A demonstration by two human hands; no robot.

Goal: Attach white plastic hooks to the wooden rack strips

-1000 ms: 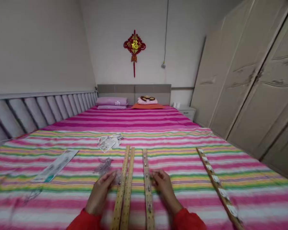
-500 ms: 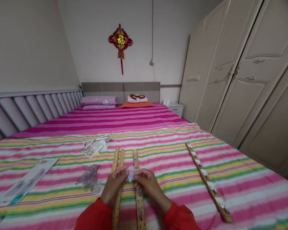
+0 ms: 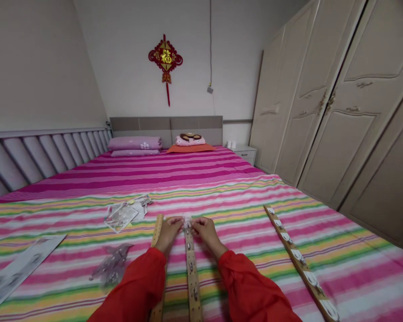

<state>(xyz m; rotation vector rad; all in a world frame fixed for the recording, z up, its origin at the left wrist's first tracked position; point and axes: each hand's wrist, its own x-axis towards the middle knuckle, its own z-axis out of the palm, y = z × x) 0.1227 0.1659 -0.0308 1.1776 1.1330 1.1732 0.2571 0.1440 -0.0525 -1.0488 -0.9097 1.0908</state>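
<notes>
A: What do your fingers have hold of?

B: Your left hand [image 3: 169, 232] and your right hand [image 3: 205, 231] each pinch, thumb against fingertips with hardly any gap, a small crumpled piece of clear plastic [image 3: 187, 221]. Whether anything is inside is too small to tell.

A: Where is it on the striped bed [image 3: 242, 201]?

B: Between the bed's side edges, over the far end of a narrow tan wooden strip [image 3: 192, 281] set with shiny metal clips [image 3: 195, 293].

A: Why both hands?

B: Gripping it from opposite sides probably steadies something so flimsy and leaves it in your sight.

A: And around them?

B: A second tan wooden strip, dotted with holes [image 3: 157, 230], lies partly hidden by your left arm. Greyish see-through plastic packets [image 3: 113, 264] sit toward the bed's left edge, seemingly for easy reach. Nearer its right edge, a brown wooden strip bearing white pieces [image 3: 300, 267] lies well apart, perhaps to avoid mixing.
</notes>
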